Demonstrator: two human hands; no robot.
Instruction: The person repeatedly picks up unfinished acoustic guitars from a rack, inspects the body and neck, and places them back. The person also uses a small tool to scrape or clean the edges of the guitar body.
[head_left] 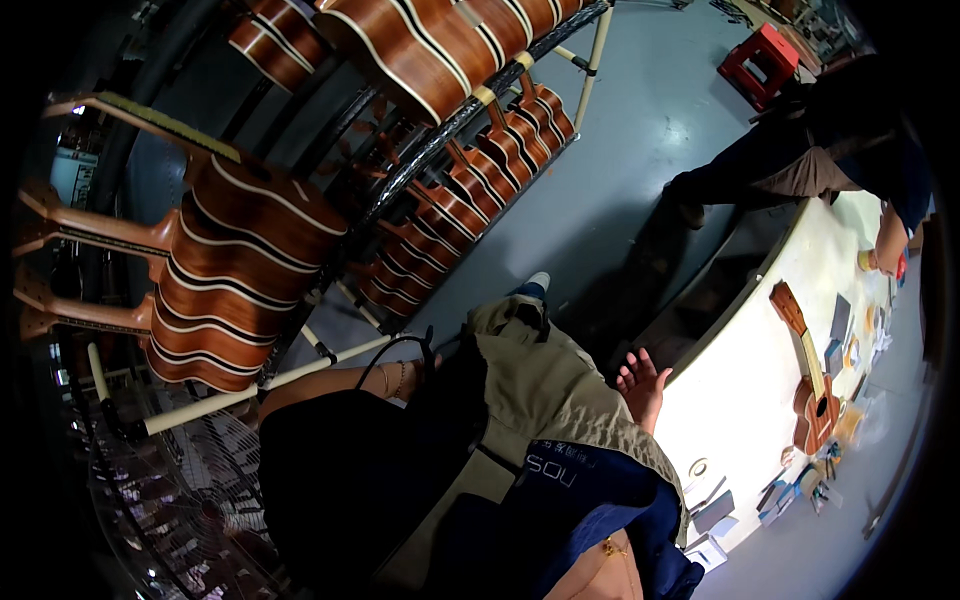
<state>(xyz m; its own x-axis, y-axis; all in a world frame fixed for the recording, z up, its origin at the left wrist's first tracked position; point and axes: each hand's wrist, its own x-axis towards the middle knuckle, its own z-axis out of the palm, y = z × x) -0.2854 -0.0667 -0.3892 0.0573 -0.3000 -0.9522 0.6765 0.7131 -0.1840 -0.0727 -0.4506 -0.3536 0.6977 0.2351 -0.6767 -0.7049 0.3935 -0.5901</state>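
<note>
My right hand [643,385] is beside the near edge of the white worktable [728,375], palm up and fingers apart, holding nothing. On the left, my forearm with a bracelet shows below the rack, and my left hand [410,372] is mostly hidden by dark clothing and a thin black cord; its fingers cannot be made out. My khaki apron [535,390] covers the lower middle. A small ukulele [812,414] with brown body and pale fingerboard lies on the worktable among small tools and papers.
A tube rack [202,406] on the left holds several striped wooden instrument bodies [245,260]. A wire fan guard [208,510] is below it. A co-worker [850,140] in dark clothing is at the table's far end, a hand on it. A red stool [757,70] stands behind on the grey floor.
</note>
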